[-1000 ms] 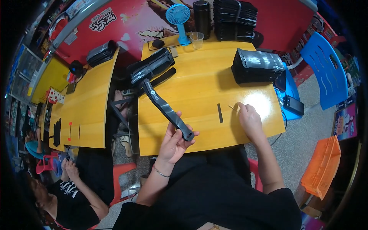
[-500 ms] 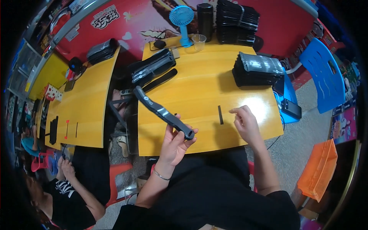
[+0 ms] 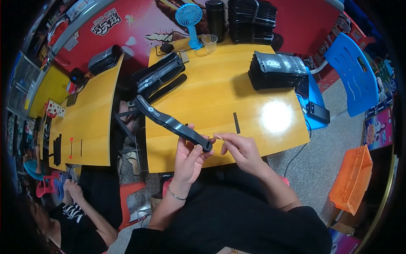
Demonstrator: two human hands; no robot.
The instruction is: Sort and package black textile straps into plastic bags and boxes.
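My left hand grips the near end of a bundle of long black straps, held tilted above the table's front part. The bundle's far end points up and to the left, and a slot shows at its near end. Close by that slot, my right hand pinches a thin pale thing, too small to name for sure. On the table behind my right hand lies a short black strip. Beyond the held bundle, more black straps lie in a pile at the table's left side.
A stack of flat black pieces stands at right, and another tall black stack at the back. A blue fan, a clear cup and a black bottle stand along the back. A co-worker sits at a neighbouring table on the left.
My right hand has moved left to the near end of the strap bundle, and a thin pale thing now shows at its fingertips. My left hand still holds the bundle. The view has shifted slightly.
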